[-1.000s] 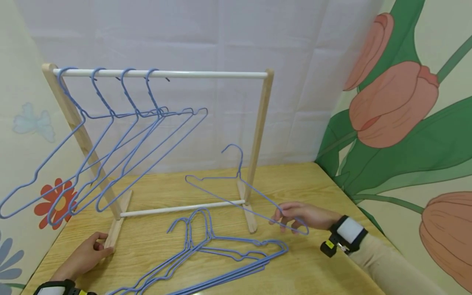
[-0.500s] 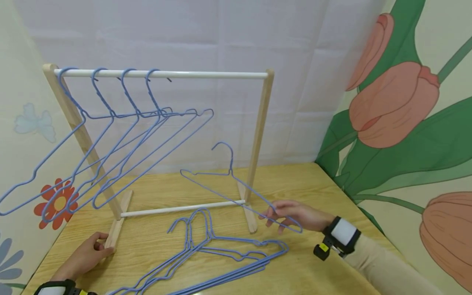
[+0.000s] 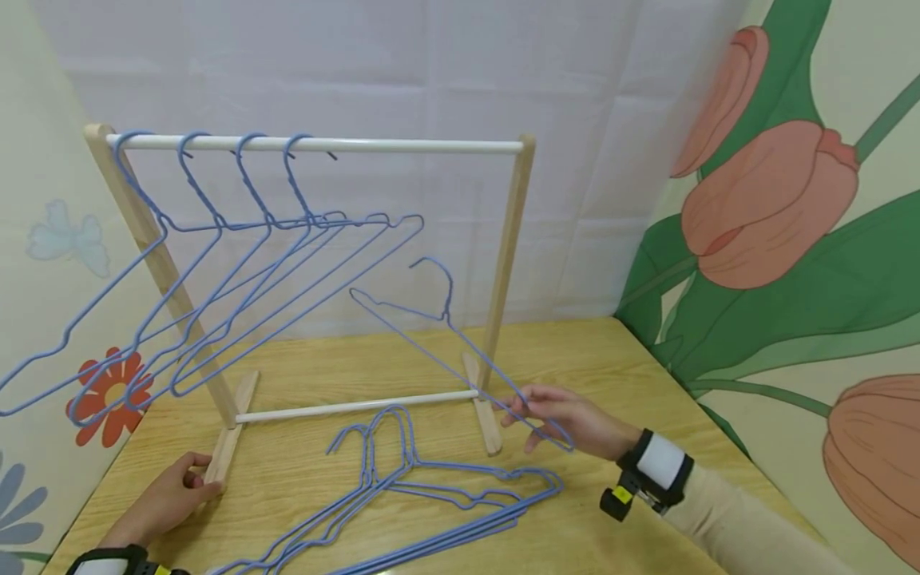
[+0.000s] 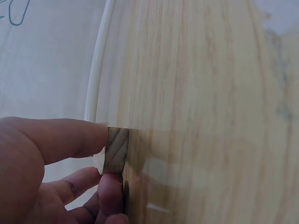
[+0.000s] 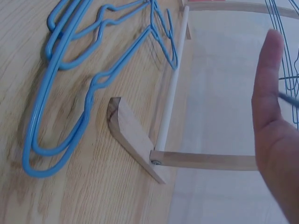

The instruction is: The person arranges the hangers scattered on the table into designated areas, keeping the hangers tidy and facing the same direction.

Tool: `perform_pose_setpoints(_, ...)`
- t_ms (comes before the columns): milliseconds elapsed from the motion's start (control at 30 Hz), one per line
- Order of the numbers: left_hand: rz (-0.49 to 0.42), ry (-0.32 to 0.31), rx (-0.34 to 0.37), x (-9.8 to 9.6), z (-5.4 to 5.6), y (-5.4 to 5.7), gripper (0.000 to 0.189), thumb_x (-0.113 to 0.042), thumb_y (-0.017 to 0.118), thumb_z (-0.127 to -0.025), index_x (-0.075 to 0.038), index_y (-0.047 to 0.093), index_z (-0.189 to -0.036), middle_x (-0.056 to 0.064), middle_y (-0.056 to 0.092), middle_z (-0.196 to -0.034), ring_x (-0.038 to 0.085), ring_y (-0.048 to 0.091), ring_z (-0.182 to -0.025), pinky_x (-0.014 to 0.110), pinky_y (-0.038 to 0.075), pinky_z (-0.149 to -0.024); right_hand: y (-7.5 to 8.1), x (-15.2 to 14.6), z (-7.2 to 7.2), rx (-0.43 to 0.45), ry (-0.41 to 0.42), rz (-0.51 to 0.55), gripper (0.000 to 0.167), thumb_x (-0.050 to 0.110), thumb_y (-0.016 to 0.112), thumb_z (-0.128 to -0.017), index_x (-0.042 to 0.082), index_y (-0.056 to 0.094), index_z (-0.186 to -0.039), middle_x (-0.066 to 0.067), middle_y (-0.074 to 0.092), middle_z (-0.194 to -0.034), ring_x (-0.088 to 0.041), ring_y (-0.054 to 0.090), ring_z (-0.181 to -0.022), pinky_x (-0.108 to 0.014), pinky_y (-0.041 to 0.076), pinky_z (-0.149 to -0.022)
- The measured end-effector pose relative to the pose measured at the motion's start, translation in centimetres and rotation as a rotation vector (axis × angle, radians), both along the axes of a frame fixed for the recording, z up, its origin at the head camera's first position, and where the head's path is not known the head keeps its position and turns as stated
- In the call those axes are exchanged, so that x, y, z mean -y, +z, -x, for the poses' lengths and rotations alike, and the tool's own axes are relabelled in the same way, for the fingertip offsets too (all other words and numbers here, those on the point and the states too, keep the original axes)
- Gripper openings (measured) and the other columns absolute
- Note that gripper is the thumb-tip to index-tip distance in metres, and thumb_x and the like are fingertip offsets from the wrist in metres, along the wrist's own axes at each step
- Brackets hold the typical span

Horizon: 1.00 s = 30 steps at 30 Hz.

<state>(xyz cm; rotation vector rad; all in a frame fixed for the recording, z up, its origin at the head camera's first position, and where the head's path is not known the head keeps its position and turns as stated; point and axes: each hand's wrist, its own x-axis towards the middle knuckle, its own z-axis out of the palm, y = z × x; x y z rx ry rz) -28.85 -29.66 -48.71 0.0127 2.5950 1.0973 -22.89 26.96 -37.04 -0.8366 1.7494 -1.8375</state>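
Note:
My left hand (image 3: 161, 503) pinches the front end of the rack's left wooden foot (image 3: 224, 457). In the left wrist view the thumb lies over the foot's end (image 4: 116, 150) and fingers are curled beneath it. With my right hand (image 3: 575, 419) I hold a blue wire hanger (image 3: 450, 286) by one lower corner. It is raised tilted in front of the rack's right post (image 3: 509, 255), hook up and pointing left, apart from the rail (image 3: 424, 145). In the right wrist view one finger of the right hand (image 5: 275, 126) shows; most of its grip is hidden.
Several blue hangers (image 3: 219, 224) hang along the rail's left half. More blue hangers (image 3: 446, 537) lie stacked on the wooden table (image 3: 589, 511) before the rack. A lower white bar (image 3: 359, 407) joins the two feet. A white cloth (image 3: 575, 72) covers the back.
My right hand has moved left with the hanger, whose far end has risen and whose hook is nearer the rail. The hanging hangers have swung slightly. My left hand has stayed put.

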Motion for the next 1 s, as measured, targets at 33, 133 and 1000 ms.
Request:
perform_pose_setpoints(33,-0.002,0.001,-0.001,0.0,0.1,0.0,0.058,-0.023,0.066,-0.098,0.016,0.038,-0.131,0.013,0.047,-0.090,0.025,0.048,-0.080,0.035,0.038,-0.069,0.0,0.1,-0.1,0.000,-0.009,0.001,0.035,0.006,0.030,-0.110,0.014,0.063,-0.117,-0.003,0.059,-0.137,-0.018,0.052,-0.130,-0.036,0.053,-0.088)
perform_pose_setpoints(133,-0.006,0.010,0.012,0.1,0.2,-0.2,0.059,-0.023,0.066,-0.098,0.016,0.037,-0.132,0.013,0.047,-0.092,0.026,0.048,-0.082,0.036,0.038,-0.070,0.1,0.4,-0.3,-0.001,-0.034,-0.014,0.031,0.009,0.032,-0.111,0.014,0.062,-0.113,-0.004,0.058,-0.142,-0.018,0.050,-0.133,-0.038,0.053,-0.089)
perform_pose_setpoints(1000,-0.004,0.019,0.008,0.1,0.4,-0.6,0.058,-0.022,0.067,-0.098,0.015,0.038,-0.131,0.014,0.048,-0.092,0.026,0.049,-0.082,0.035,0.039,-0.069,-0.3,2.5,-0.5,-0.016,-0.037,0.114,0.028,0.005,0.034,-0.109,0.018,0.058,-0.113,-0.001,0.051,-0.149,-0.022,0.054,-0.131,-0.044,0.046,-0.100)
